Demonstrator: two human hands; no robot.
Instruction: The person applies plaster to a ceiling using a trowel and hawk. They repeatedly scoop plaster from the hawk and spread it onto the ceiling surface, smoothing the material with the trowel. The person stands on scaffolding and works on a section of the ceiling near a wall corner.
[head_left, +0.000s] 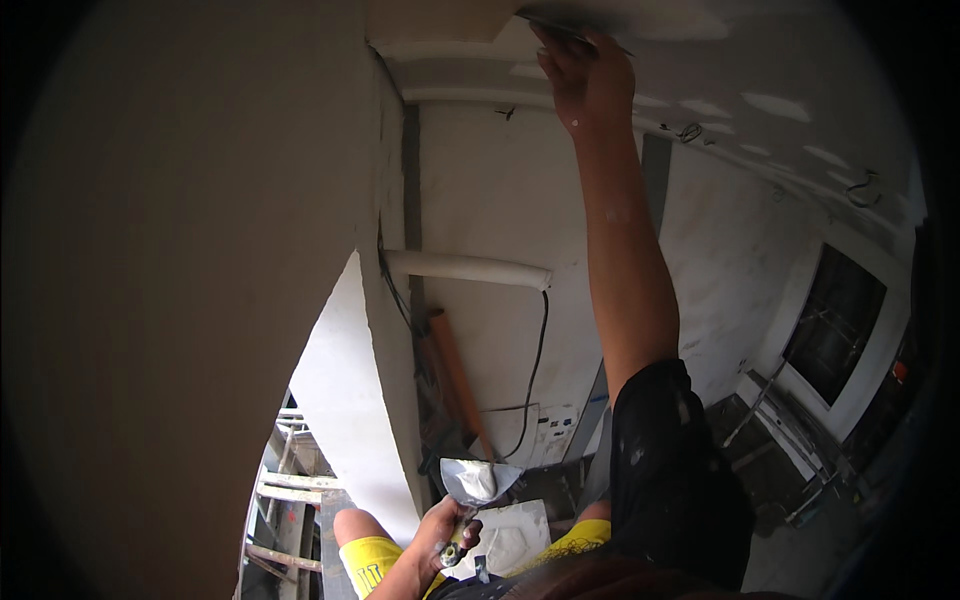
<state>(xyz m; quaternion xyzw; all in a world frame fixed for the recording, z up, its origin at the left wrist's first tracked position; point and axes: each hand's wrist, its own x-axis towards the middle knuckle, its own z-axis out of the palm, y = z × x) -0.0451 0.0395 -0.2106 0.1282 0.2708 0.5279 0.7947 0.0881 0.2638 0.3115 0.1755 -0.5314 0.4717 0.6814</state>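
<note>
My right hand (592,85) is raised high overhead with the arm stretched out. Its fingers are closed on a thin flat scraper blade (540,19), which lies against or very close to the ceiling (690,20); most of the tool is hidden by the hand. Low in front of my body, my left hand (437,528) grips the handle of a putty knife (455,478). White filler (481,484) sits on that knife's wide blade. Below it is a pale board (515,535) smeared with white material.
A large wall face (180,250) fills the left side. A white pipe (470,267) juts out ahead, with a black cable hanging from its end. Orange pipes (455,375) lean behind. Scaffolding (290,490) stands at lower left, and a metal frame (790,440) at right. Wires (862,188) dangle from the ceiling.
</note>
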